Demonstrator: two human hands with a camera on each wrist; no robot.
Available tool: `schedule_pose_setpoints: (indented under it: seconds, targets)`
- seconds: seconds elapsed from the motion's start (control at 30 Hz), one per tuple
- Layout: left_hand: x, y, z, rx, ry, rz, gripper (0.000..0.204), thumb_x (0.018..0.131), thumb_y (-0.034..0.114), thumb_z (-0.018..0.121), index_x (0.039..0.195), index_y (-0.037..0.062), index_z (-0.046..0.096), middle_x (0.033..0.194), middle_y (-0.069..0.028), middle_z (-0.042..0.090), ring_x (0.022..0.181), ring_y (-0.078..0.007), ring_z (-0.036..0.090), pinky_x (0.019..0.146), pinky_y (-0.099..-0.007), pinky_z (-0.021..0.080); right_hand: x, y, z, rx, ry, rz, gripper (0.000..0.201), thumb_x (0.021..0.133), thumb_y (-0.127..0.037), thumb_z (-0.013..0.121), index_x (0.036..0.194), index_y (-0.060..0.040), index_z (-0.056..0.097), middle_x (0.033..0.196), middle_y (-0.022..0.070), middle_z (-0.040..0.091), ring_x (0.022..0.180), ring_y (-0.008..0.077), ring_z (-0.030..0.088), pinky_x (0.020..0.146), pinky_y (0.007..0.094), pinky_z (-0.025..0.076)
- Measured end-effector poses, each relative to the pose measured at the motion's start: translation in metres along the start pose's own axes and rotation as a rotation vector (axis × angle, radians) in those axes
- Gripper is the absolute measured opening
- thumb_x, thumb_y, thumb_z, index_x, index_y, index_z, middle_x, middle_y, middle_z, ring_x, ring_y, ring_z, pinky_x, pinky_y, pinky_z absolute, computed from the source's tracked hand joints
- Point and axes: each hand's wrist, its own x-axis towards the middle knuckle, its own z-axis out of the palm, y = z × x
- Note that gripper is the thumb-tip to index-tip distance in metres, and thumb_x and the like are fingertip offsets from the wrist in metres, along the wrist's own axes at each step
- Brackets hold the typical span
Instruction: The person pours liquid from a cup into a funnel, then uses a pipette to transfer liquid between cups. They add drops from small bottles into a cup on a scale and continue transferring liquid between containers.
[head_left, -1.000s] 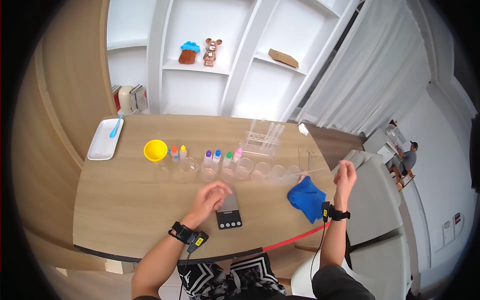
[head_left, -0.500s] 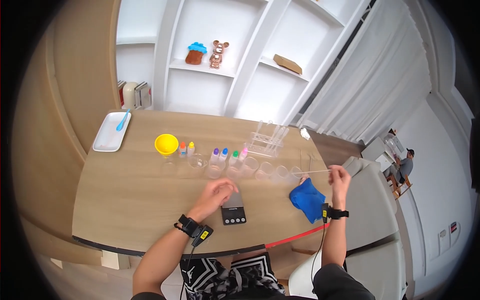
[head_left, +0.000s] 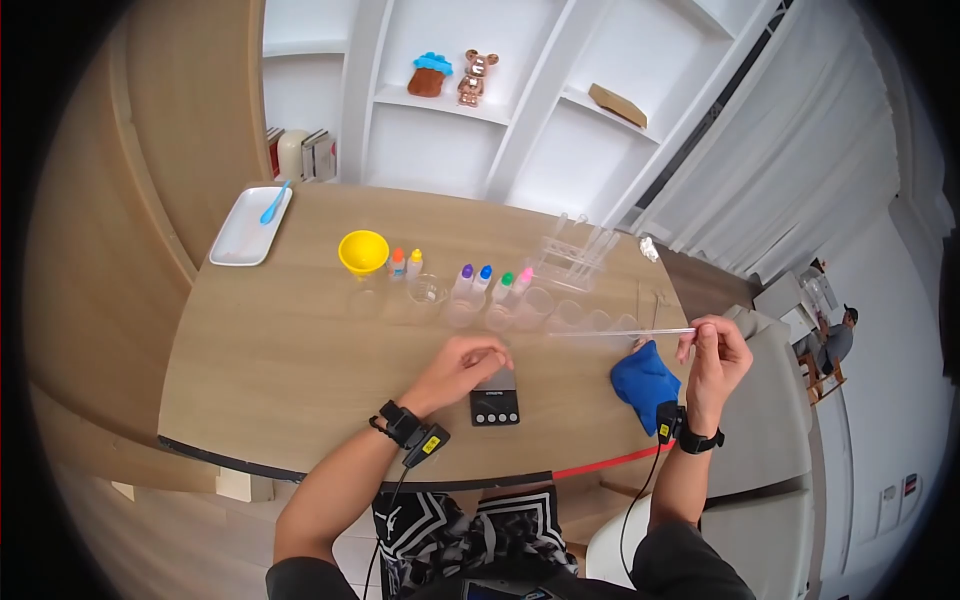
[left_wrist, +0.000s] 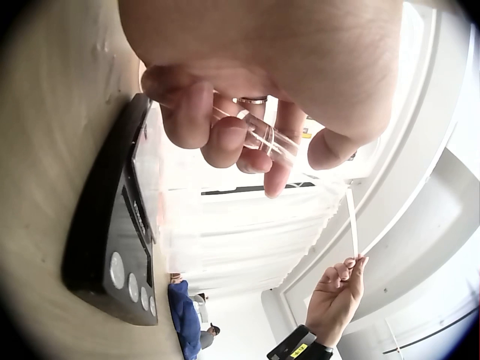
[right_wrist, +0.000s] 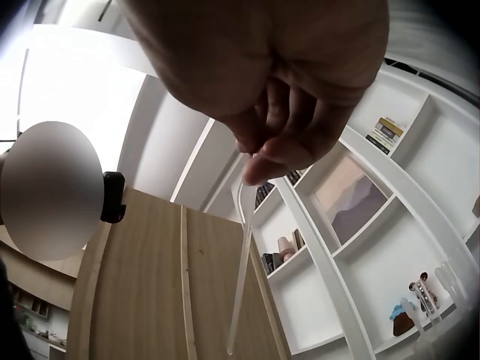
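Note:
My left hand (head_left: 462, 368) hovers over the upper part of a black kitchen scale (head_left: 495, 408), its fingers curled. In the left wrist view those fingers hold a clear tube (left_wrist: 274, 142) that looks like a test tube; the head view hides it. Out past the right side of the table's middle, my right hand (head_left: 715, 360) pinches one end of a thin clear rod (head_left: 625, 332). The rod points left, nearly level in the head view, passing over the row of clear cups (head_left: 566, 316). Thumb and fingertips grip the same rod in the right wrist view.
A blue cloth (head_left: 645, 382) lies left of my right hand. Behind the cups stand several dropper bottles (head_left: 505, 285), a yellow funnel (head_left: 363, 254) and a test tube rack (head_left: 570, 262). A white tray (head_left: 232, 248) with a blue spoon (head_left: 272, 205) sits far left.
The head view has shifted, so the table appears higher and further right. My right hand has turned, and the rod shows more fully. The left hand stays over the scale.

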Motion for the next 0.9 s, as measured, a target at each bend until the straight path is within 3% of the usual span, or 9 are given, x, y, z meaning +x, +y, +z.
schedule_pose_setpoints:
  seconds: [0.1, 0.2, 0.27, 0.37, 0.47, 0.57, 0.67, 0.83, 0.9]
  targets:
    - [0.001, -0.002, 0.002, -0.025, 0.000, 0.014, 0.016, 0.104, 0.014, 0.060, 0.100, 0.0016, 0.069, 0.088, 0.0042, 0.067, 0.066, -0.0019, 0.047, 0.060, -0.0221, 0.038, 0.000, 0.005, 0.000, -0.008, -0.024, 0.021, 0.014, 0.105, -0.003, 0.063, 0.100, 0.0084, 0.067, 0.081, 0.0150, 0.072, 0.062, 0.0170, 0.065, 0.057, 0.0275, 0.051]
    - [0.002, 0.000, 0.006, -0.022, -0.004, 0.044, 0.019, 0.103, 0.017, 0.061, 0.099, 0.0022, 0.072, 0.070, 0.0056, 0.050, 0.065, -0.0027, 0.042, 0.058, -0.0236, 0.035, -0.006, 0.007, 0.006, -0.051, -0.076, 0.078, 0.011, 0.102, -0.004, 0.066, 0.098, 0.0064, 0.070, 0.082, 0.0132, 0.072, 0.063, 0.0159, 0.066, 0.058, 0.0267, 0.051]
    - [0.001, 0.001, 0.003, 0.074, -0.065, 0.044, 0.018, 0.103, 0.016, 0.062, 0.099, 0.0013, 0.072, 0.073, 0.0051, 0.054, 0.066, -0.0023, 0.043, 0.059, -0.0238, 0.035, -0.013, 0.010, 0.016, -0.117, -0.141, 0.143, 0.009, 0.100, -0.004, 0.070, 0.097, 0.0044, 0.072, 0.082, 0.0107, 0.073, 0.064, 0.0145, 0.067, 0.058, 0.0263, 0.051]
    - [0.005, -0.007, 0.005, 0.109, -0.129, 0.064, 0.017, 0.103, 0.013, 0.063, 0.100, 0.0002, 0.073, 0.080, 0.0040, 0.062, 0.069, -0.0015, 0.047, 0.060, -0.0231, 0.038, -0.020, 0.001, 0.049, -0.536, -0.466, -0.109, 0.008, 0.093, -0.006, 0.076, 0.095, 0.0013, 0.074, 0.081, 0.0102, 0.074, 0.063, 0.0215, 0.069, 0.059, 0.0320, 0.052]
    - [0.002, -0.011, 0.012, 0.047, -0.131, 0.084, 0.016, 0.102, 0.014, 0.064, 0.100, 0.0011, 0.074, 0.079, 0.0040, 0.065, 0.068, -0.0014, 0.047, 0.060, -0.0231, 0.038, -0.022, -0.006, 0.076, -0.545, -0.634, -0.219, 0.007, 0.090, -0.006, 0.079, 0.091, 0.0000, 0.075, 0.078, 0.0133, 0.072, 0.066, 0.0295, 0.069, 0.062, 0.0373, 0.054]
    - [0.003, -0.009, 0.006, 0.078, -0.116, 0.081, 0.017, 0.102, 0.014, 0.065, 0.099, 0.0015, 0.074, 0.077, 0.0040, 0.065, 0.066, -0.0015, 0.046, 0.059, -0.0234, 0.037, -0.021, -0.009, 0.082, -0.569, -0.465, -0.093, 0.008, 0.088, -0.007, 0.080, 0.089, -0.0007, 0.076, 0.075, 0.0132, 0.070, 0.064, 0.0283, 0.068, 0.060, 0.0370, 0.052]
    - [0.001, -0.008, 0.007, 0.097, -0.112, 0.084, 0.017, 0.103, 0.015, 0.064, 0.099, 0.0013, 0.074, 0.077, 0.0038, 0.065, 0.066, -0.0015, 0.046, 0.058, -0.0234, 0.036, -0.024, -0.007, 0.077, -0.515, -0.655, -0.013, 0.010, 0.087, -0.008, 0.082, 0.088, -0.0007, 0.076, 0.074, 0.0132, 0.069, 0.061, 0.0275, 0.066, 0.058, 0.0363, 0.051]
    - [0.002, -0.005, 0.008, 0.115, -0.131, 0.093, 0.018, 0.102, 0.016, 0.065, 0.098, 0.0012, 0.075, 0.076, 0.0044, 0.065, 0.065, -0.0014, 0.045, 0.057, -0.0233, 0.035, -0.025, -0.008, 0.084, -0.489, -0.685, 0.085, 0.008, 0.088, -0.006, 0.082, 0.088, 0.0001, 0.076, 0.070, 0.0128, 0.068, 0.057, 0.0213, 0.062, 0.055, 0.0324, 0.047]
    - [-0.001, 0.008, 0.005, 0.165, -0.147, 0.074, 0.019, 0.102, 0.016, 0.065, 0.098, 0.0013, 0.075, 0.076, 0.0045, 0.064, 0.065, -0.0014, 0.045, 0.057, -0.0233, 0.035, -0.024, -0.012, 0.087, -0.501, -0.564, 0.043, 0.009, 0.088, -0.007, 0.082, 0.086, 0.0000, 0.076, 0.066, 0.0084, 0.067, 0.054, 0.0150, 0.058, 0.053, 0.0290, 0.044]
